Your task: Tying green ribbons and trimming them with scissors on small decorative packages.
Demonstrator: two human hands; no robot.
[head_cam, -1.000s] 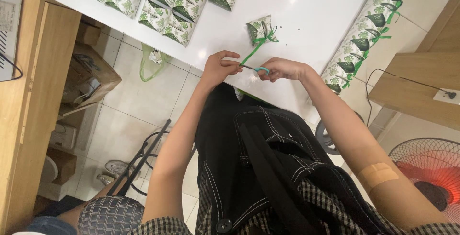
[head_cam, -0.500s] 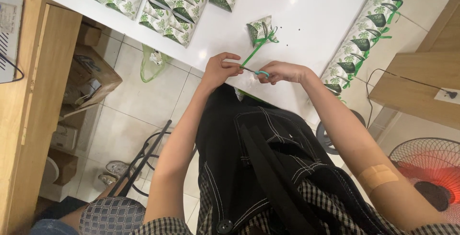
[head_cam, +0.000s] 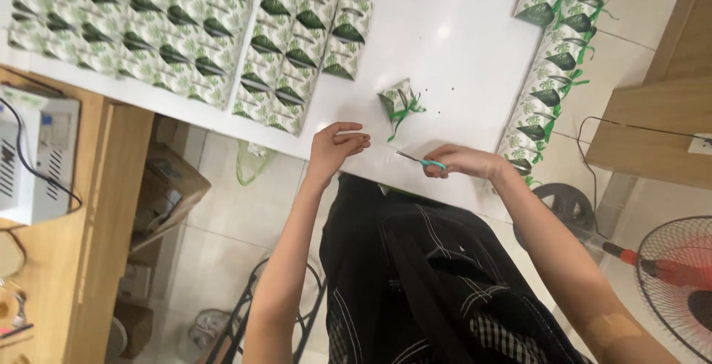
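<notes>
My right hand (head_cam: 466,162) holds small scissors (head_cam: 421,160) with teal handles, blades pointing left over the white table (head_cam: 452,52). My left hand (head_cam: 337,145) hovers at the table's near edge, fingers pinched together; whether anything is in them I cannot tell. A small leaf-printed packet (head_cam: 398,100) tied with green ribbon lies on the table just beyond both hands, touched by neither.
Rows of leaf-printed packets (head_cam: 185,30) cover the table's left part, and a column of ribboned packets (head_cam: 552,74) lines its right edge. A wooden desk (head_cam: 81,208) with a white device (head_cam: 41,156) stands left. A fan (head_cam: 678,275) stands at right, a stool below.
The hands have separated: the left one moved left, the right one moved right with the scissors. The ribboned packet now lies free on the table. The view has shifted down.
</notes>
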